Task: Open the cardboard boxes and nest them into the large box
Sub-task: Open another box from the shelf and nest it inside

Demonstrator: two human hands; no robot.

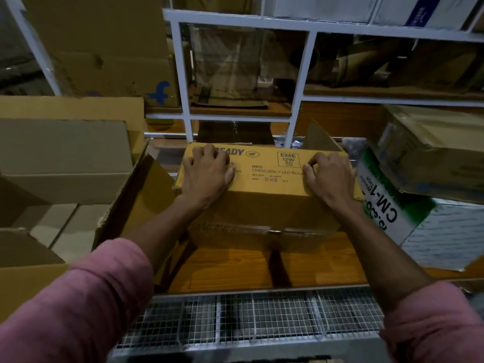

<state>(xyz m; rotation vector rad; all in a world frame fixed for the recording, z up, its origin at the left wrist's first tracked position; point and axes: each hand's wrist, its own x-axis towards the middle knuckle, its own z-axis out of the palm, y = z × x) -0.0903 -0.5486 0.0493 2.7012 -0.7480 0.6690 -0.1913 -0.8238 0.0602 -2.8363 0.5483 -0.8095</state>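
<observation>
A wooden table (pixel 235 268) carries a yellow-brown printed carton (pixel 264 205) near its middle. A white-and-green tape box (pixel 408 221) lies toward the right edge, an open large box (pixel 131 203) at the left.

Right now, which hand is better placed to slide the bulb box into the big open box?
Probably the right hand. It rests on the yellow bulb box at the end away from the large open box, so it can push that way; the left hand lies on the nearer end.

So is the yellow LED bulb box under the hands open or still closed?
Closed on the visible sides: the yellow box shows an unbroken top under both hands, and its front flaps meet. Its far side is hidden.
</observation>
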